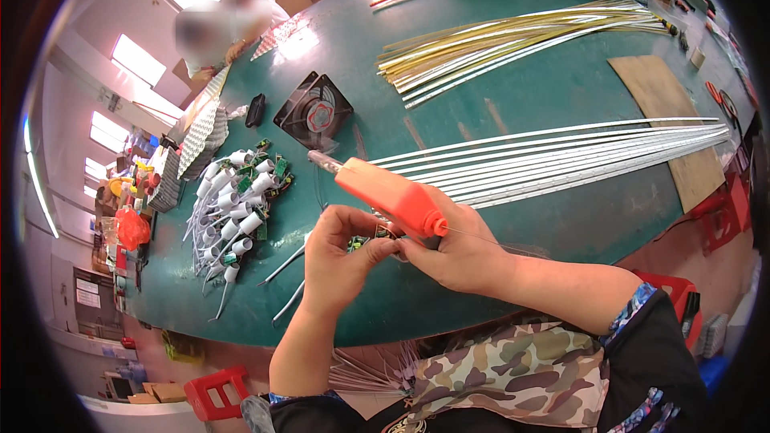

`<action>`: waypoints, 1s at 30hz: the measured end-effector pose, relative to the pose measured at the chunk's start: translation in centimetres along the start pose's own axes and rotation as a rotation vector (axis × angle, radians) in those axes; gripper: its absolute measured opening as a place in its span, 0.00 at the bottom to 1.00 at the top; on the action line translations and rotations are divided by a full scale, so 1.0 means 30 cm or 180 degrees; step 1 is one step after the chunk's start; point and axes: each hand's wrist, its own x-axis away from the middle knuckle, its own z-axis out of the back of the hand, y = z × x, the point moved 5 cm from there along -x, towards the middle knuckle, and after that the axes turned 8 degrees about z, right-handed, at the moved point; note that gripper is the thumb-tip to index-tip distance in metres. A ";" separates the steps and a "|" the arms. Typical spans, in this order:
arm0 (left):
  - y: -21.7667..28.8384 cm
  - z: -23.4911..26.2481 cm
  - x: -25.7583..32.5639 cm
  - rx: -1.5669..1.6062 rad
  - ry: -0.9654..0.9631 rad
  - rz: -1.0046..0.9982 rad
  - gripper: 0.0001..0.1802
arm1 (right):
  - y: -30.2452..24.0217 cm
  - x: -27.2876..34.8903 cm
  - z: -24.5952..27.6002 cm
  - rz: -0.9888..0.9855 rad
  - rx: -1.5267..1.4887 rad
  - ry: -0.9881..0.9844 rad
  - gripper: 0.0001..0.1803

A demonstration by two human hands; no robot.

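An orange soldering gun (383, 191) with a metal tip rests in my right hand (469, 256), its tip angled up and to the left. Thin wire trails from its rear end toward the right. Closed fingers of my left hand (335, 252) pinch a small green circuit board (358, 242), partly hidden by the fingers. Both thumbs meet at the board. White cables (290, 289) lie on the table beside my left wrist. Left of my hands is a pile of white cylindrical parts (233, 208) with green boards and cables.
A black fan (314, 111) stands behind the pile. Long white strips (545, 156) lie to the right, partly on a wooden board (662, 112). Farther back are yellow and white strips (497, 48). Red-handled scissors (714, 94) lie far right. Another person (212, 40) is at the far left.
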 end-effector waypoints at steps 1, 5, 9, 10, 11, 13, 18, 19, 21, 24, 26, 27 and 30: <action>-0.008 -0.003 -0.001 0.0244 -0.0081 0.0071 0.19 | -0.014 -0.003 0.001 -0.0115 -0.0092 -0.0110 0.36; -0.023 -0.007 0.005 0.0496 -0.0025 0.0059 0.19 | 0.000 -0.007 -0.010 -0.0172 -0.0165 -0.0176 0.36; -0.004 -0.033 -0.007 0.0497 -0.0265 0.0069 0.19 | 0.010 -0.017 0.012 -0.0330 -0.0060 -0.0272 0.37; -0.005 -0.041 -0.012 0.0644 -0.0410 0.0223 0.19 | 0.008 -0.020 0.016 -0.0367 0.0015 -0.0326 0.37; -0.005 -0.042 -0.013 0.0648 -0.0419 0.0222 0.19 | 0.014 -0.020 0.016 -0.0414 -0.0074 -0.0330 0.37; -0.009 -0.040 -0.012 0.0817 -0.0746 0.0343 0.20 | -0.003 -0.037 0.036 -0.0691 -0.0176 -0.0367 0.36; -0.024 -0.029 0.003 0.0537 -0.1148 0.0851 0.19 | 0.010 -0.062 0.100 -0.0799 -0.0338 -0.0368 0.30; -0.026 -0.025 0.006 0.0620 -0.1087 0.0928 0.17 | 0.029 -0.057 0.101 -0.0895 -0.0524 -0.0356 0.27; -0.025 -0.020 0.014 0.0704 -0.0990 0.0961 0.14 | 0.046 -0.037 0.104 -0.0896 -0.0603 -0.0182 0.25; -0.025 -0.028 0.000 0.0914 -0.0663 0.0933 0.09 | 0.075 0.006 0.091 -0.0945 -0.0999 0.0011 0.27; -0.020 -0.038 -0.008 0.1107 -0.0530 0.0877 0.07 | 0.067 0.026 0.066 -0.0759 -0.1415 0.0240 0.32; -0.019 -0.045 -0.006 0.1106 -0.0538 0.0870 0.07 | 0.056 0.026 0.058 -0.0536 -0.0956 0.0125 0.35; -0.020 -0.061 -0.002 0.1049 -0.0573 0.0893 0.06 | 0.027 0.013 0.040 -0.0199 -0.0535 0.0268 0.36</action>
